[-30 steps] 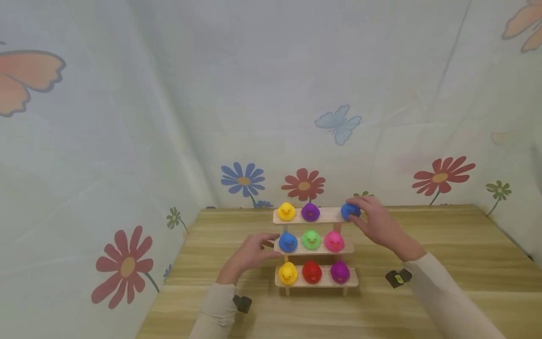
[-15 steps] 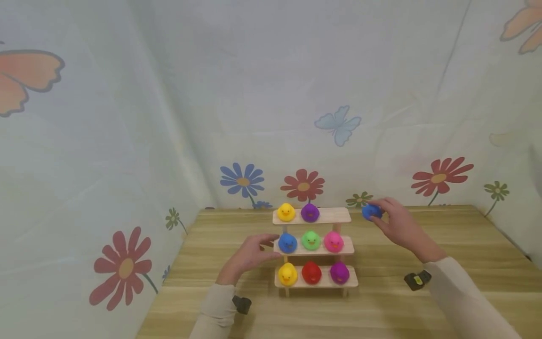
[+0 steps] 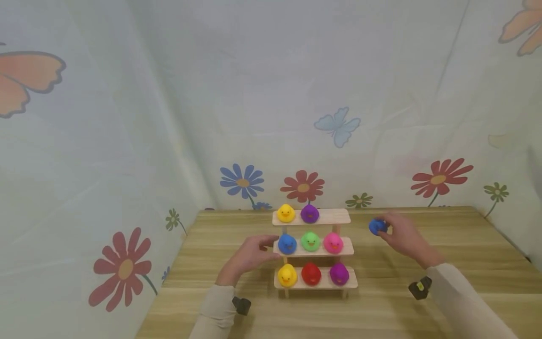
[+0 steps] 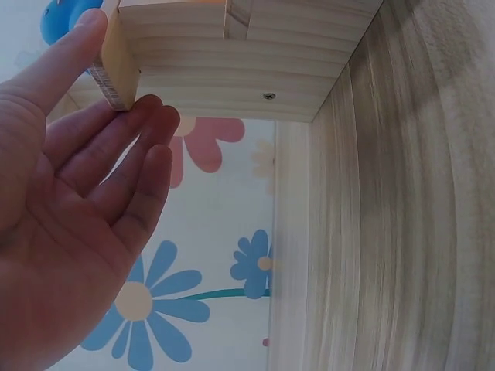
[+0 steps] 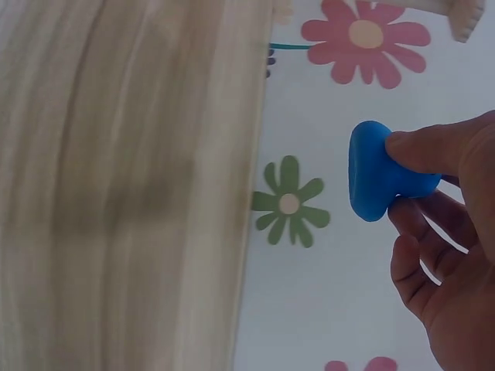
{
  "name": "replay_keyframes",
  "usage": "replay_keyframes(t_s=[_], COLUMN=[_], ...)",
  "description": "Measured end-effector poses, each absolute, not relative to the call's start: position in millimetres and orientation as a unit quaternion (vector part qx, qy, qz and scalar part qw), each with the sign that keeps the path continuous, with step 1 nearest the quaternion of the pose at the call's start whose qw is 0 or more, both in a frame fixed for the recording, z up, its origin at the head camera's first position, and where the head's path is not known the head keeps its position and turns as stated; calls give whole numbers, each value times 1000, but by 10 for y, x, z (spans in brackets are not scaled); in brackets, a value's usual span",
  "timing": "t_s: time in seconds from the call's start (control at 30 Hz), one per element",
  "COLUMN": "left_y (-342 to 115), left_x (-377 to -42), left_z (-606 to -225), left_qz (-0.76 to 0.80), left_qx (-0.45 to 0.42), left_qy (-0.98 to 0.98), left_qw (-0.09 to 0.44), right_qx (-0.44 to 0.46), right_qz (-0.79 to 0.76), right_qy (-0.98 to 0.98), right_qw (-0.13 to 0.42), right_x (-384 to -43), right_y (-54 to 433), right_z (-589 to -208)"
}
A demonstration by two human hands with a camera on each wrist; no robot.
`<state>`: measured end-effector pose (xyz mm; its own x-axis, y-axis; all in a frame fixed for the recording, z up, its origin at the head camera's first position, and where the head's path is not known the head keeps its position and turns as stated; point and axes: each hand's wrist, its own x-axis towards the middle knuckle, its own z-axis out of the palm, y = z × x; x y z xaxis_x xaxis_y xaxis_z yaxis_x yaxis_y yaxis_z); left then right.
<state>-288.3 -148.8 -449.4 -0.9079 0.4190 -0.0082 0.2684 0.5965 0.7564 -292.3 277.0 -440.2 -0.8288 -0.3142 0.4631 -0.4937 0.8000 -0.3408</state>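
Observation:
A three-tier wooden display stand (image 3: 338, 216) holds small rubber ducks. My left hand (image 3: 251, 254) grips the left end of its middle shelf, thumb and fingers on either side of the board (image 4: 117, 66). Close to that thumb sits a blue duck (image 3: 287, 244), with a green duck (image 3: 310, 241) and a pink duck (image 3: 333, 243) beside it. Off to the right of the stand, my right hand (image 3: 404, 237) pinches another blue rubber duck (image 5: 373, 171) between thumb and fingers, held up above the table. Its flat base faces the tabletop in the right wrist view.
The top shelf bears a yellow duck (image 3: 286, 213) and a purple duck (image 3: 310, 213) on its left part. On the bottom shelf stand yellow (image 3: 287, 275), red (image 3: 311, 274) and purple (image 3: 339, 274) ducks. A flowered cloth (image 3: 254, 117) rises behind the wood-grain table (image 3: 466, 268).
My right hand has taken the blue duck off the top shelf's right end, moved it right, then lowered it somewhat. The left hand stays at the middle shelf.

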Motion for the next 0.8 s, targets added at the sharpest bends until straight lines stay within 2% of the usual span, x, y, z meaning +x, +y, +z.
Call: replay_keyframes(t_s=[0.33,0.8], left_y=[-1491,-1501], left_x=[-2886,-2882], left_z=[-4518,-4511], left_qz=[409,403], left_qx=[189,202], left_qy=[887,888], left_qw=[99,92], right_qx=[195,176], right_qz=[266,308], right_qy=[-934,-929], right_qw=[136,107], right_x=[-3006,-3103], right_y=[2847,2860], right_z=[-4700,-4977])
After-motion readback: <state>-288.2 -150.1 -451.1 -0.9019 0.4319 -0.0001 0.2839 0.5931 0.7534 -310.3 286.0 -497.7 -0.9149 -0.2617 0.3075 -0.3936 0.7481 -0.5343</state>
